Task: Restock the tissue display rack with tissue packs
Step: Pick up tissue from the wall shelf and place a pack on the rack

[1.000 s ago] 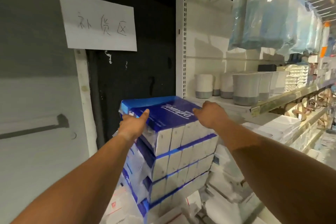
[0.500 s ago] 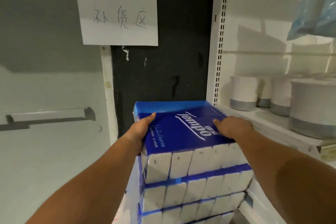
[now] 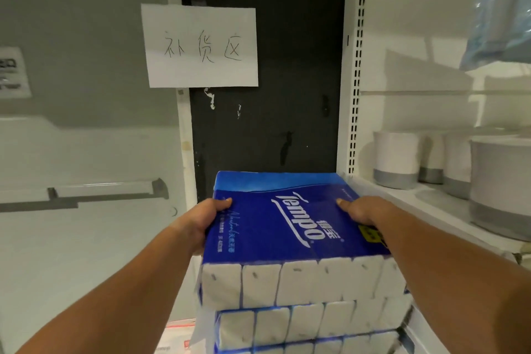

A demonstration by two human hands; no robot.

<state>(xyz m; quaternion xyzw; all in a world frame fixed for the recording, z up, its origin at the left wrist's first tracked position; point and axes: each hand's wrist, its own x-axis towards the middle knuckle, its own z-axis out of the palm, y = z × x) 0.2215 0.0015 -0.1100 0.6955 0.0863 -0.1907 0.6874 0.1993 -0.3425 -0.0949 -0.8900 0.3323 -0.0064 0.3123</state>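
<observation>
Both hands, left hand (image 3: 201,223) and right hand (image 3: 363,211), gripped top blue plastic-wrapped tissue pack (image 3: 287,227); we judged restocking barely started, stack (image 3: 310,322) remaining.

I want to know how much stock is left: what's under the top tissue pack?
Under the top tissue pack at least two more stacked packs show; anything lower is cut off by the frame.

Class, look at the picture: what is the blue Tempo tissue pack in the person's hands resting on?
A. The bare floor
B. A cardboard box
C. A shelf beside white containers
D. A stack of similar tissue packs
D: the top tissue pack, gripped by the left hand and right hand, sits on a stack of similar packs, whose white ends show directly beneath it.
</observation>
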